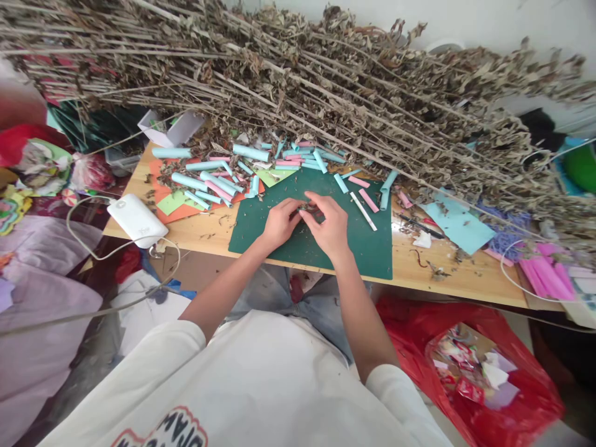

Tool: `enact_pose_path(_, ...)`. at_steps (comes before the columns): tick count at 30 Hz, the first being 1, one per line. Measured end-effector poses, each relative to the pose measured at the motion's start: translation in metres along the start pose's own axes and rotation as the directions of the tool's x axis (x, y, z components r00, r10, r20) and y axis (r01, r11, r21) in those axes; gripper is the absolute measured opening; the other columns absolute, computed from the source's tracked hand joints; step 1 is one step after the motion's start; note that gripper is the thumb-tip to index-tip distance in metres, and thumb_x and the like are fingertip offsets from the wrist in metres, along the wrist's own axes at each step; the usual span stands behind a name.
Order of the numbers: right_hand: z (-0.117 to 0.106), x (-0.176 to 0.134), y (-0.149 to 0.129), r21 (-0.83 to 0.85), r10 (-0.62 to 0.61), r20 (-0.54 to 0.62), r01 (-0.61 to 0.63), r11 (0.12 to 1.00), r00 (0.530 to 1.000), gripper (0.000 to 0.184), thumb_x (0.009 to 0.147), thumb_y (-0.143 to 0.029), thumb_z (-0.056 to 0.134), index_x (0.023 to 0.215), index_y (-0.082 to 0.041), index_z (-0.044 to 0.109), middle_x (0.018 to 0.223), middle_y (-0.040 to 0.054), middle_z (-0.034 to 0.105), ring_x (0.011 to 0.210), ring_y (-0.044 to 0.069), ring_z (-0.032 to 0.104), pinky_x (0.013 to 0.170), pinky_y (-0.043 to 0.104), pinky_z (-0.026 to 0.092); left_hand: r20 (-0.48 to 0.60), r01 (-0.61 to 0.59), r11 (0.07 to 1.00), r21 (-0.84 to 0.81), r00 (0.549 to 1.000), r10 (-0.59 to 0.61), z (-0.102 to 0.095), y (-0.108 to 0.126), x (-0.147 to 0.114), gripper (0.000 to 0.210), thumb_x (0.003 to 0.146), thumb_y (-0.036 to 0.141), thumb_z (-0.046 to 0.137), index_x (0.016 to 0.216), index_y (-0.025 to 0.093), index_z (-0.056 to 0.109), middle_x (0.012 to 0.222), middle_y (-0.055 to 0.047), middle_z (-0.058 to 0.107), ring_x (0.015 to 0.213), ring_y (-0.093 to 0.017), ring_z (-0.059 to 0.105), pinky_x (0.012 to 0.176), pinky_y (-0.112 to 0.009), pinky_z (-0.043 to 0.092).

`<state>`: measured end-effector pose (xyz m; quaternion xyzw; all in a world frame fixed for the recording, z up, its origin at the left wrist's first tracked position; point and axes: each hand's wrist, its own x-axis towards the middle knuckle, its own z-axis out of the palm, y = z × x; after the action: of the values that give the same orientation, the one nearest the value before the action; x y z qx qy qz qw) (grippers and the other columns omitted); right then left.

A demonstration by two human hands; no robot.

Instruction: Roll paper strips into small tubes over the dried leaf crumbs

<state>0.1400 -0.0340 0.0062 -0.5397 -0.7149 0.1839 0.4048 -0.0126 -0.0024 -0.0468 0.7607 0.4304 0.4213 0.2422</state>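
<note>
My left hand (pixel 281 222) and my right hand (pixel 329 225) meet over a dark green cutting mat (pixel 363 248). Their fingers are curled and closed around a small clump of dry brown leaves (pixel 308 207), partly hidden by the fingers. To the right of my right hand, a thin white stick (pixel 363 211) like a cigarette lies on the mat. Beside it are short rolled pink paper tubes (pixel 369 200) and a blue paper tube (pixel 341 183). More blue paper tubes (pixel 189 181) lie in a loose pile at the left and behind the mat.
A thick heap of dried leafy stalks (pixel 279 81) spans the back of the wooden table (pixel 433 273). At the left edge sits a white power bank (pixel 137 220) with a cable. A black pen (pixel 421 226) and blue paper (pixel 459 220) lie right; a red rubbish bag (pixel 400 323) sits below.
</note>
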Motion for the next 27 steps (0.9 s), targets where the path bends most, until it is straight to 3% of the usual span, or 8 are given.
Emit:
enact_pose_path(3,0.001,-0.001,0.0,-0.035,-0.031,-0.038,0.03,0.999,0.999,0.02,0.093,-0.029,0.056,0.107,-0.025,0.069,0.106,0.007,0.066,0.098,0.02,0.064,0.09,0.036,0.055,0.005,0.005,1.0,0.005,1.0,-0.005,0.0,0.001,0.0,0.016,0.092,0.023,0.058,0.102,0.016,0.068,0.095,-0.007,0.069,0.087,-0.017,0.064,0.077,-0.027,0.05)
enact_pose_path(8,0.001,-0.002,-0.002,-0.095,-0.04,-0.036,0.036,0.995,0.999,0.016,0.094,-0.027,0.053,0.093,-0.024,0.069,0.104,0.0076,0.065,0.101,0.021,0.064,0.092,0.037,0.054,0.005,0.016,0.999,-0.03,1.0,-0.016,-0.001,0.002,0.0,0.018,0.092,0.025,0.059,0.106,0.017,0.069,0.1,-0.007,0.07,0.089,-0.017,0.065,0.081,-0.028,0.05)
enact_pose_path(13,0.002,-0.001,-0.003,-0.145,-0.031,0.033,0.036,0.989,0.999,0.014,0.093,-0.024,0.052,0.1,-0.023,0.065,0.104,0.0089,0.065,0.1,0.022,0.064,0.091,0.036,0.053,0.007,0.027,1.0,-0.006,1.0,-0.027,-0.002,0.001,0.0,0.019,0.091,0.019,0.058,0.106,0.017,0.069,0.098,-0.007,0.07,0.086,-0.017,0.064,0.079,-0.028,0.051)
enact_pose_path(17,0.006,-0.003,0.002,0.034,0.083,0.013,-0.083,0.996,0.996,0.04,0.087,-0.024,0.06,0.126,-0.024,0.05,0.102,0.0055,0.068,0.088,0.019,0.066,0.083,0.034,0.056,0.003,0.032,0.999,-0.007,0.999,-0.032,-0.001,0.001,0.0,0.02,0.09,0.019,0.058,0.107,0.018,0.07,0.097,-0.007,0.07,0.088,-0.017,0.065,0.079,-0.028,0.051)
enact_pose_path(19,0.007,-0.005,0.006,0.137,0.151,0.003,-0.15,0.979,0.989,0.048,0.085,-0.026,0.062,0.129,-0.024,0.045,0.098,0.0032,0.069,0.082,0.016,0.067,0.078,0.032,0.057,-0.003,0.031,0.999,-0.018,1.0,-0.031,-0.001,0.001,0.0,0.019,0.091,0.02,0.059,0.106,0.018,0.07,0.098,-0.007,0.07,0.089,-0.017,0.065,0.079,-0.028,0.051)
enact_pose_path(22,0.007,-0.007,0.007,0.171,0.178,-0.04,-0.169,0.971,0.983,0.031,0.087,-0.027,0.06,0.117,-0.023,0.053,0.094,0.0031,0.07,0.081,0.016,0.068,0.078,0.031,0.057,-0.02,0.029,0.999,-0.04,0.999,-0.03,-0.001,0.002,0.001,0.017,0.091,0.024,0.061,0.104,0.018,0.07,0.097,-0.007,0.071,0.087,-0.017,0.066,0.078,-0.027,0.051)
enact_pose_path(27,0.004,-0.004,0.003,0.013,0.084,-0.091,-0.083,0.996,0.992,0.012,0.091,-0.029,0.057,0.101,-0.024,0.061,0.093,0.0053,0.07,0.088,0.02,0.067,0.084,0.035,0.055,-0.007,0.046,0.998,-0.034,0.999,-0.046,-0.001,0.003,0.001,0.019,0.092,0.028,0.06,0.105,0.017,0.07,0.099,-0.008,0.071,0.082,-0.016,0.065,0.076,-0.028,0.051)
